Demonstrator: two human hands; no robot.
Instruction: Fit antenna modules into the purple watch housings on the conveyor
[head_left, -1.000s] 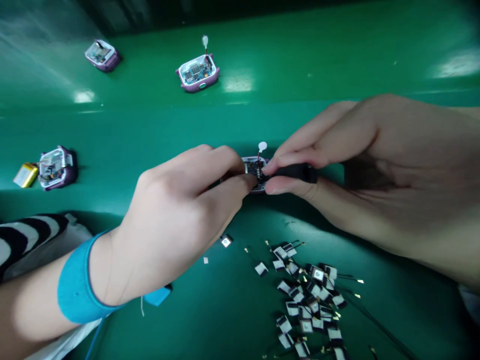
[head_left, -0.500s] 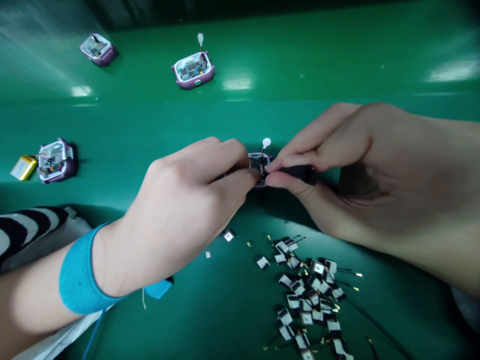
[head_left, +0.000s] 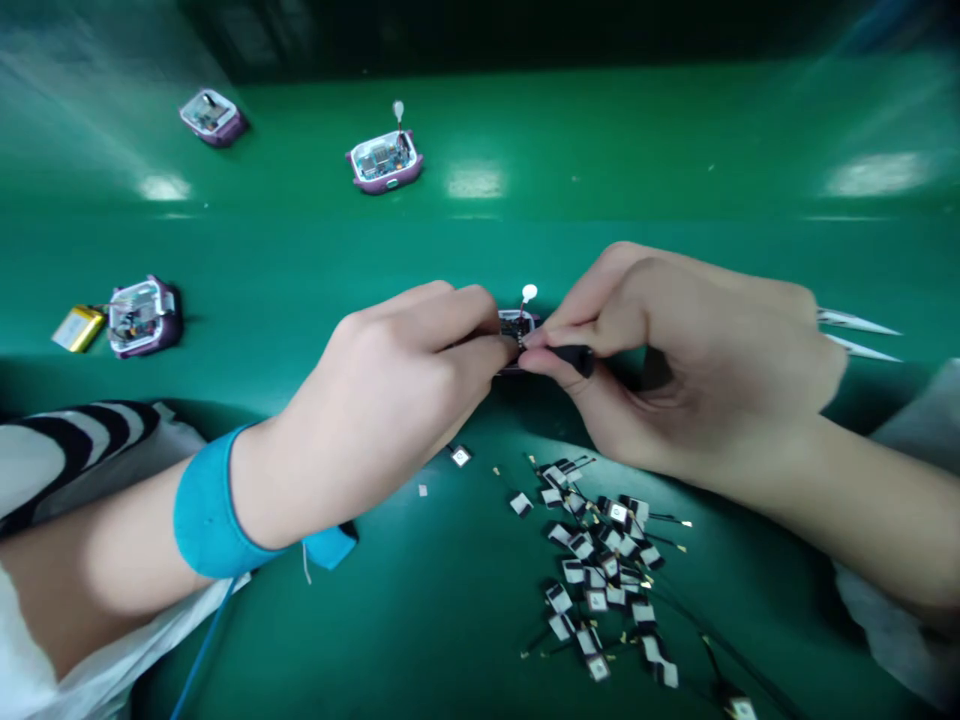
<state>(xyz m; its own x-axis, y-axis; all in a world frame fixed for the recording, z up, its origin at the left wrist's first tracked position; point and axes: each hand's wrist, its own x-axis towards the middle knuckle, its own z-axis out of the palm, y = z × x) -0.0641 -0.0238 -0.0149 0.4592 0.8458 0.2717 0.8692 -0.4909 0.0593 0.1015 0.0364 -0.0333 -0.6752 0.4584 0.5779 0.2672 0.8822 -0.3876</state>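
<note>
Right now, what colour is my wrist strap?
The wrist strap is bright blue, in the head view.

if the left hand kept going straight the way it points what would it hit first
Probably the open purple-rimmed device housing: the left hand's fingertips seem to be at it, though depth is unclear. The right hand's fingertips lie just beyond.
</note>
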